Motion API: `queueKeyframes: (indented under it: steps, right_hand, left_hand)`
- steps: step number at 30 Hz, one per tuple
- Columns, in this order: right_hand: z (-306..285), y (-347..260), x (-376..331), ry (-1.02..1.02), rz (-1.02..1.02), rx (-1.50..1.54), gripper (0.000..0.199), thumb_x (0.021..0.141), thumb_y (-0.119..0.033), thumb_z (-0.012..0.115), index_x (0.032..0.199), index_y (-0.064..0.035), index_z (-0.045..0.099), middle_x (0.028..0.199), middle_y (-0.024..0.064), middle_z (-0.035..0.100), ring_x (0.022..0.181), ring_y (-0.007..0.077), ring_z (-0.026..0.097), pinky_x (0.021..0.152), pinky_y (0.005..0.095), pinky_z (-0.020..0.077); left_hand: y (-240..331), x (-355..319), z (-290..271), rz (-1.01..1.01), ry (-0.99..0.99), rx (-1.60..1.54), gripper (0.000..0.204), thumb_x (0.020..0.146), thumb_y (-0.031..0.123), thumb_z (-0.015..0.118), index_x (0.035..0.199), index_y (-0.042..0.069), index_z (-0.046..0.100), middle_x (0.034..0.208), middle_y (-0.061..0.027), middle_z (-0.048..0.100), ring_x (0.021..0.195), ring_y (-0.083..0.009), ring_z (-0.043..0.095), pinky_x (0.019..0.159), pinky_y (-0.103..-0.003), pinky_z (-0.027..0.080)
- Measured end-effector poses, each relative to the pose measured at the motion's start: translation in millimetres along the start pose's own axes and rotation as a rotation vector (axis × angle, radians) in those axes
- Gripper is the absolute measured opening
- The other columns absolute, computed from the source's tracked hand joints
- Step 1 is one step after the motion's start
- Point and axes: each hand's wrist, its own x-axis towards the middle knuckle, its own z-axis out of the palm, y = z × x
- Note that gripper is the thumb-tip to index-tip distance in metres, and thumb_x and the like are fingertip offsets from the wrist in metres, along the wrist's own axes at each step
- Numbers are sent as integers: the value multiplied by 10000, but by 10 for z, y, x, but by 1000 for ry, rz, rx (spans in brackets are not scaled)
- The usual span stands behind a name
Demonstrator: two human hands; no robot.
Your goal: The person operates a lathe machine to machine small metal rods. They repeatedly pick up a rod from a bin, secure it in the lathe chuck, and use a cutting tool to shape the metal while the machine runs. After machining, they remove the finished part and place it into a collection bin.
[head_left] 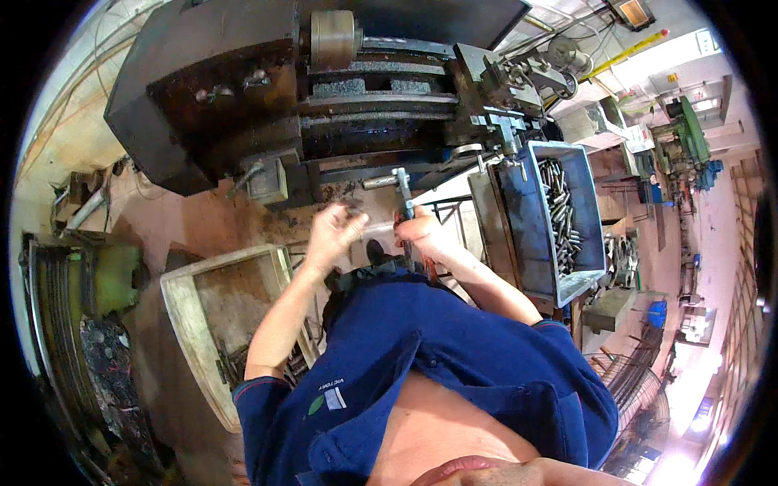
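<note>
In front of my waist, my right hand (419, 227) is closed around a slim metal measuring tool that looks like a caliper (403, 191). Its pale jaw end points up toward the lathe. To the left of it, my left hand (335, 232) is raised with bent, closed fingers. A small dark thing seems to be at its fingertips, but blur hides what it is. The two hands are a short way apart. Just beyond the tool, a short bright metal bar or handle (377, 183) sticks out near the lathe's front.
A large dark lathe (381, 109) with a round chuck (333, 39) stands ahead. On the right, a blue crate (531, 219) holds many metal pins (561, 212). A worn pale bin (182, 301) with metal rods in it stands at the left. A green machine (689, 134) is farther right.
</note>
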Motion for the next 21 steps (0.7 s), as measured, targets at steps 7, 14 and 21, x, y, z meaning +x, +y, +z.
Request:
queueKeyframes:
  steps: [7,14,21]
  right_hand:
    - [-224,-252,516,194,-169,77,148,647,-43,538,793,-35,526,643,-7,482,592,96,472,546,242,388]
    - [-680,-421,1208,248,-299,130,149,645,-25,538,786,-63,514,633,-14,471,565,88,441,506,243,352]
    - [-1213,-841,1617,156,-317,272,367,662,-8,543,1025,-21,494,682,-9,484,575,81,434,515,220,347]
  left_hand:
    - [-119,152,739,83,-361,37,632,750,232,710,1226,-34,390,1132,-100,520,1061,-179,477,933,-328,370]
    - [-54,1083,995,168,-282,67,655,698,173,743,1202,-30,377,1106,-89,515,1023,-173,497,901,-316,395]
    - [89,1907,1282,-16,-259,-352,719,610,158,780,1186,-37,395,1056,-72,536,929,-153,559,814,-277,467]
